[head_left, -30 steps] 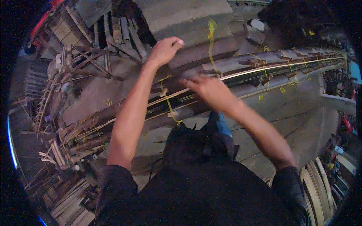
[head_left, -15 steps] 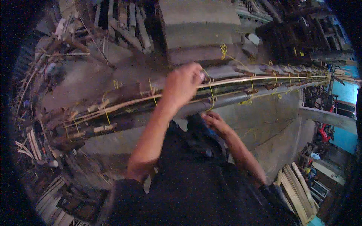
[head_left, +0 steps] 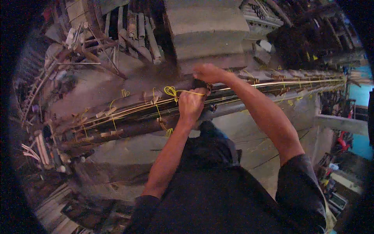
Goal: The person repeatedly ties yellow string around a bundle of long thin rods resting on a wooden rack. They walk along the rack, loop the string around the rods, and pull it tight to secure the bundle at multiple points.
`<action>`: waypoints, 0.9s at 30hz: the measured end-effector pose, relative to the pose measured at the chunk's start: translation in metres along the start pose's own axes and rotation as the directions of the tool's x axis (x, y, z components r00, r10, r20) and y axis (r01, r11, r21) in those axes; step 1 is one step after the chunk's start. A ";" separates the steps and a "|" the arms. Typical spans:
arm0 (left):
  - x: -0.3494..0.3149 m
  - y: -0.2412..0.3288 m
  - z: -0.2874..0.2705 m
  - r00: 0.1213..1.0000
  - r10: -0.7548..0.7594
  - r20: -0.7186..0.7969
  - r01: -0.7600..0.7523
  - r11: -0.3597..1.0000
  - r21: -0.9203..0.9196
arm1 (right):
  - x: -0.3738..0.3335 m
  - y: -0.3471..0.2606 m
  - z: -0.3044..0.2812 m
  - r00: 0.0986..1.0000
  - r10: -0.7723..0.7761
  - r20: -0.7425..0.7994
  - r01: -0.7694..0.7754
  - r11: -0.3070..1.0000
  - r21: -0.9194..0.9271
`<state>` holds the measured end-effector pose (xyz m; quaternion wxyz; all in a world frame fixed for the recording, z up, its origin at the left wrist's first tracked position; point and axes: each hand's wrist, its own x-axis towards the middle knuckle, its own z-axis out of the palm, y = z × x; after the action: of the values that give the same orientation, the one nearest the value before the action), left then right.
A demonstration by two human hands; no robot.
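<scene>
The long pole frame [head_left: 230, 109], stretching from between eight and nine o'clock to between two and three, looks heavy and stiff; its pale strips [head_left: 265, 84] should flex springily. Toward one, the right hand [head_left: 210, 73] is blurred, its grasp unclear; near centre toward twelve, the left hand [head_left: 190, 104] is clenched, contents hidden. The yellow cord [head_left: 170, 91], looped at eleven, seems light, limp, best pinched beside its loop.

Cord loops [head_left: 170, 91] beside left hand [head_left: 191, 104]
</scene>
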<state>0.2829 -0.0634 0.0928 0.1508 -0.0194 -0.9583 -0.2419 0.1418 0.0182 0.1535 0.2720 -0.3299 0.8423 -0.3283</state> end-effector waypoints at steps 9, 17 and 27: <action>0.024 0.032 -0.013 0.974 -0.225 -0.017 0.185 0.837 -0.515 | -0.136 0.040 0.120 0.894 -0.438 0.092 0.446 0.890 -0.095; 0.144 -0.030 0.041 0.667 -0.354 0.655 0.739 0.421 -0.526 | -0.130 0.039 0.093 0.924 -0.383 0.001 0.382 0.920 -0.089; 0.115 -0.101 -0.068 0.958 -0.094 0.272 0.237 0.791 -0.564 | -0.037 -0.006 0.131 0.636 0.769 -0.067 0.338 -0.200 0.920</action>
<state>0.1812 -0.1888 0.1376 0.0036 -0.0086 -0.8441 -0.5362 0.2560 -0.0069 0.0832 0.1417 0.3327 0.3570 -0.8613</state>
